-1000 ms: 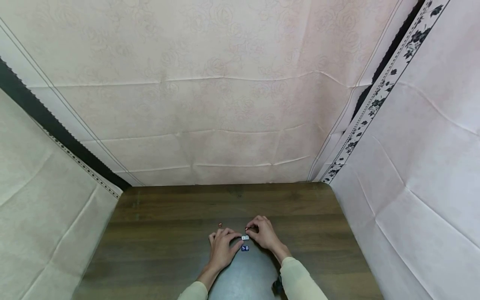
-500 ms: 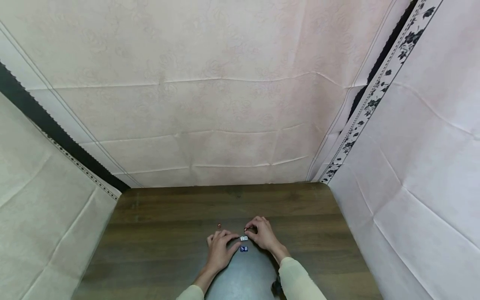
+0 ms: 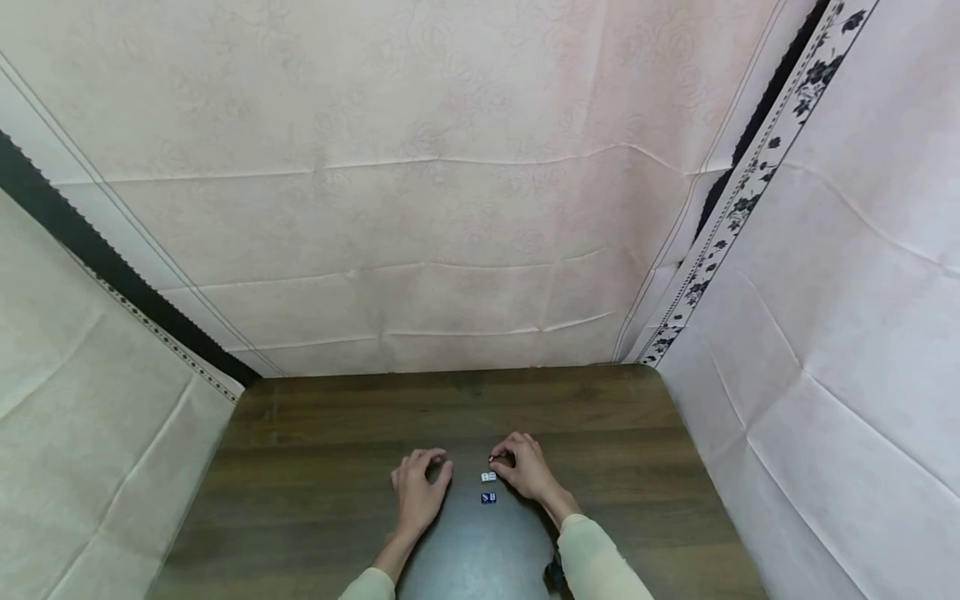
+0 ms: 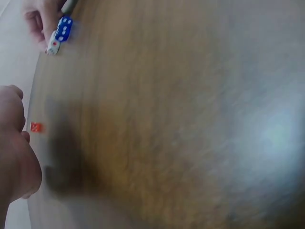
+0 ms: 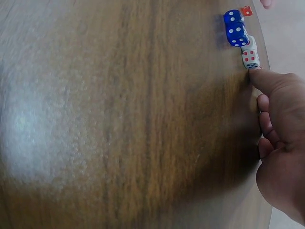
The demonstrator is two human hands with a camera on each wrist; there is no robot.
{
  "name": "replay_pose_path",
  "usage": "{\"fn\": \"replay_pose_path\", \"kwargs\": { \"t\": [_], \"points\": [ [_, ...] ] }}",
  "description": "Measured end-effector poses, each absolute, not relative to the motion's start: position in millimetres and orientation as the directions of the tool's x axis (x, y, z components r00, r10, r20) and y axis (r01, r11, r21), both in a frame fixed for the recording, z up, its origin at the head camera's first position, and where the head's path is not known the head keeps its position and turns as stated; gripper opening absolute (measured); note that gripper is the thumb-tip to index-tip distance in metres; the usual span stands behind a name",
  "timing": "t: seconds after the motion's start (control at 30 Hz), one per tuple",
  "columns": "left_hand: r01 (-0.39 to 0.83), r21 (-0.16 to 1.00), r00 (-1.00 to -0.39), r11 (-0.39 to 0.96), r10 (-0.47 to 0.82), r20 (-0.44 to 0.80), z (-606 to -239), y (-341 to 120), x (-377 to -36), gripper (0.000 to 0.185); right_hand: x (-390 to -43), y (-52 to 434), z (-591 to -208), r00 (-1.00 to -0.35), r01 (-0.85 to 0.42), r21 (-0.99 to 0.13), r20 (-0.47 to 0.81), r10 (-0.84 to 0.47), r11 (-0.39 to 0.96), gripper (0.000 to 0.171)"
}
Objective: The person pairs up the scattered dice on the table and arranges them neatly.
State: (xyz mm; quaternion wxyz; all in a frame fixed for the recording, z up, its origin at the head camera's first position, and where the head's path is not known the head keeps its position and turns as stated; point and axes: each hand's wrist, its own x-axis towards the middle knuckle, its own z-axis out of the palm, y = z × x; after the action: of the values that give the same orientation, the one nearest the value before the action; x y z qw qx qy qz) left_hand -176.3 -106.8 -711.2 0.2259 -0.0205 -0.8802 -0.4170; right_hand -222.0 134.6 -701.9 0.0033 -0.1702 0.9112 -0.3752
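In the head view my right hand pinches a small red die between thumb and fingertips, just beyond a pair of white dice. Nearer me sits a pair of blue dice. The right wrist view shows the blue dice and white dice close together, the thumb tip by the white ones. My left hand has its thumb and fingers curved and apart, at the spot of another red die. That die shows in the left wrist view, but the hand hides it in the head view.
All the dice are on a brown wood-grain table. A glossy light patch reflects between the forearms. Pale patterned cloth hangs behind the table, with more cloth at the right side.
My left hand has left the white dice and moved left to the lone red die, its fingers now curving over that spot. The right hand stays in place with its red die.
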Motion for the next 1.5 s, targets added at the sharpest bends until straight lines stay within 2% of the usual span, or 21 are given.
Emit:
{"fn": "replay_pose_path", "kwargs": {
  "t": [0.13, 0.4, 0.73, 1.03, 1.3, 1.5],
  "points": [
    [0.180, 0.728, -0.895, 0.662, -0.197, 0.400, -709.7, -115.5, -183.8, 0.017, -222.7, 134.4, -704.8, -0.941, -0.314, -0.676, 0.127, -0.315, 0.666, 0.005],
    [0.122, 0.706, -0.909, 0.698, -0.207, 0.362, -711.7, -123.4, -191.6, 0.020, -223.4, 134.3, -705.0, -0.943, -0.306, -0.680, 0.118, -0.311, 0.667, 0.005],
    [0.111, 0.694, -0.924, 0.711, -0.184, 0.335, -722.9, -124.8, -196.8, 0.021, -222.7, 134.9, -705.5, -0.942, -0.310, -0.674, 0.122, -0.312, 0.671, 0.005],
    [0.166, 0.664, -0.899, 0.729, -0.166, 0.406, -736.7, -127.9, -203.9, 0.018, -222.5, 135.1, -703.9, -0.946, -0.296, -0.680, 0.110, -0.307, 0.671, 0.005],
    [0.177, 0.649, -0.888, 0.740, -0.164, 0.429, -729.1, -126.1, -201.3, 0.016, -222.0, 135.4, -703.7, -0.945, -0.297, -0.685, 0.110, -0.308, 0.665, 0.005],
    [0.146, 0.667, -0.911, 0.730, -0.163, 0.378, -724.5, -125.6, -200.0, 0.015, -221.9, 135.1, -704.5, -0.946, -0.295, -0.684, 0.108, -0.307, 0.667, 0.005]
  ]
}}
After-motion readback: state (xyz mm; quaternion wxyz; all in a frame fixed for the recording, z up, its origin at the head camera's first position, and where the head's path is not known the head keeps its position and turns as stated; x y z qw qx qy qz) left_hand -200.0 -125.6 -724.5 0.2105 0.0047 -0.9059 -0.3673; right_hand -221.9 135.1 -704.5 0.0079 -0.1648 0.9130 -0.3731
